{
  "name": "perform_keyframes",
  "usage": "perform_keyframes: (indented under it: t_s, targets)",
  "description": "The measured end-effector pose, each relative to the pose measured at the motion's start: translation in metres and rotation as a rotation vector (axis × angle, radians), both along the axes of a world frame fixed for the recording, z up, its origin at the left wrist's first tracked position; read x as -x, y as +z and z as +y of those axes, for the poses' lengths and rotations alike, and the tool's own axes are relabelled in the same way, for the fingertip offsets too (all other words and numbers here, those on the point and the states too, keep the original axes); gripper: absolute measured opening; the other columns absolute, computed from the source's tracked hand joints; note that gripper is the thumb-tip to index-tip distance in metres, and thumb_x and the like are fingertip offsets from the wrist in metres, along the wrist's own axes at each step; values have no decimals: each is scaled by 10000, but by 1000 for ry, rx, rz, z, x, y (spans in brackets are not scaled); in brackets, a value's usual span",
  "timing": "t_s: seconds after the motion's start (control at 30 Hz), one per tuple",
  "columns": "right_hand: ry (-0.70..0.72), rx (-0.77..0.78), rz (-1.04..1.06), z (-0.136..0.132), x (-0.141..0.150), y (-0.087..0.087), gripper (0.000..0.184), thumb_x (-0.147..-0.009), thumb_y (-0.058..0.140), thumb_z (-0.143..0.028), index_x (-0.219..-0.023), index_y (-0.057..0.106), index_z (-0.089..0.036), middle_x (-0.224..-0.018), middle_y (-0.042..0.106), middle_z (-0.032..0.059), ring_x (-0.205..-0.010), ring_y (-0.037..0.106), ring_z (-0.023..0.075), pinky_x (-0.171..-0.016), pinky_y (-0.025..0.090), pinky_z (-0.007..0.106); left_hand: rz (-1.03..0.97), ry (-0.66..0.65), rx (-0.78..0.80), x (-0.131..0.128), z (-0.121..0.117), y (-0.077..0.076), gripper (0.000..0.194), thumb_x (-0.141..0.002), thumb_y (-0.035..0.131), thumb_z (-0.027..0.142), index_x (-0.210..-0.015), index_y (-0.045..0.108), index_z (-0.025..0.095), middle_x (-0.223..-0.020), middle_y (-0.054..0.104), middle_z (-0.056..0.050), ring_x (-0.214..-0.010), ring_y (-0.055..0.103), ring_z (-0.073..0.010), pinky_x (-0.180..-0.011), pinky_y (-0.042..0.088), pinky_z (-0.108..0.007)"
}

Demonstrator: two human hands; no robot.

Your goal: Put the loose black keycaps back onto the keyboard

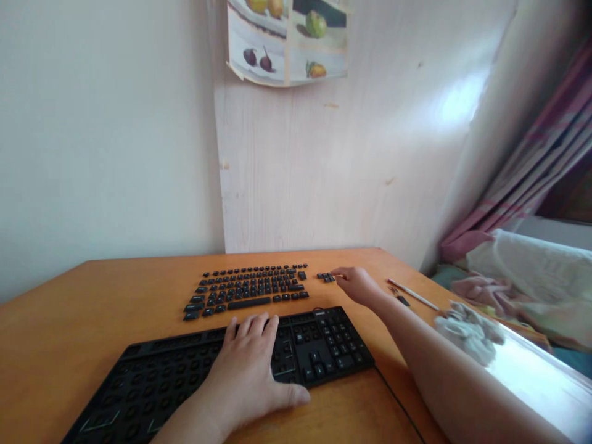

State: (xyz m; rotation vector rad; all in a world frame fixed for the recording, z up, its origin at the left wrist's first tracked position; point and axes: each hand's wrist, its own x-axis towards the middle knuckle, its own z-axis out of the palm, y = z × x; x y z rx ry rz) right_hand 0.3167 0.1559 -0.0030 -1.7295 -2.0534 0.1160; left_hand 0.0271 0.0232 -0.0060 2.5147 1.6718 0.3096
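Observation:
A black keyboard (pixel 308 354) lies on the desk at a slant, most of its left part stripped of keycaps, while the number pad and arrow keys still carry theirs. Across its middle rests my left hand (pixel 250 364), fingers spread, thumb over the front edge. My right hand (pixel 358 287) reaches to a small group of loose keycaps (pixel 326 277) right of the main rows. Its fingertips are pinched together at a keycap there, partly hidden by the fingers. Behind the keyboard, loose keycaps (pixel 252 285) lie in rows, with the long spacebar (pixel 248 303) in front.
On the right of the orange desk (pixel 60 308) lie a thin pencil-like stick (pixel 414 295), a small dark tool (pixel 400 298) and a crumpled greyish cloth (pixel 469 333). The keyboard cable (pixel 398 401) runs toward the front. Fruit pictures (pixel 287 43) hang on the wall behind.

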Motion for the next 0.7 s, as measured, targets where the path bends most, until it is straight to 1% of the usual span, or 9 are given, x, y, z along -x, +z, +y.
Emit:
perform_keyframes:
  t_s: [0.1, 0.2, 0.33, 0.43, 0.53, 0.7]
  targets:
    - [-25, 55, -66, 1, 3, -10, 403, -832, 433, -250, -1169, 652, -252, -1189, 651, 33, -1091, 591, 211, -925, 435, 299, 3, 1, -6, 1, 2, -3, 1225, -463, 465, 889, -1421, 341, 137, -1433, 383, -159, -1327, 282, -397, -1109, 88, -572]
    - [-51, 95, -142, 2, 8, -16, 437, -839, 415, -260, -1230, 607, -287, -1220, 632, 30, -1109, 581, 224, -929, 432, 324, 5, 0, -7, 3, 4, -6, 1231, -466, 448, 900, -1426, 331, 139, -1439, 374, -159, -1328, 280, -393, -1105, 98, -576]
    - [-101, 110, -222, 5, 11, -19, 468, -859, 388, -283, -1302, 535, -321, -1162, 663, 63, -1040, 618, 257, -846, 469, 363, 6, 4, -11, 3, 3, -6, 1229, -462, 449, 899, -1427, 330, 147, -1445, 369, -152, -1331, 275, -393, -1110, 93, -564]
    - [-109, 104, -232, 8, 11, -20, 460, -876, 366, -291, -1306, 526, -337, -1152, 666, 71, -1018, 627, 263, -814, 475, 372, 2, 11, -7, 3, 3, -6, 1213, -462, 465, 886, -1428, 332, 165, -1445, 372, -147, -1331, 276, -396, -1113, 85, -557]
    - [-108, 116, -226, 10, 9, -22, 436, -887, 366, -315, -1281, 551, -340, -1145, 669, 72, -1011, 630, 264, -812, 472, 376, 1, 2, -11, 4, 4, -7, 1190, -474, 472, 878, -1432, 325, 186, -1453, 362, -143, -1339, 265, -392, -1113, 84, -556]
    - [-107, 115, -207, 10, 9, -21, 414, -880, 390, -304, -1240, 593, -323, -1145, 670, 62, -1029, 619, 243, -832, 460, 346, 6, -15, -23, 4, 4, -8, 1198, -481, 450, 888, -1431, 324, 170, -1452, 361, -150, -1337, 269, -394, -1108, 88, -572]
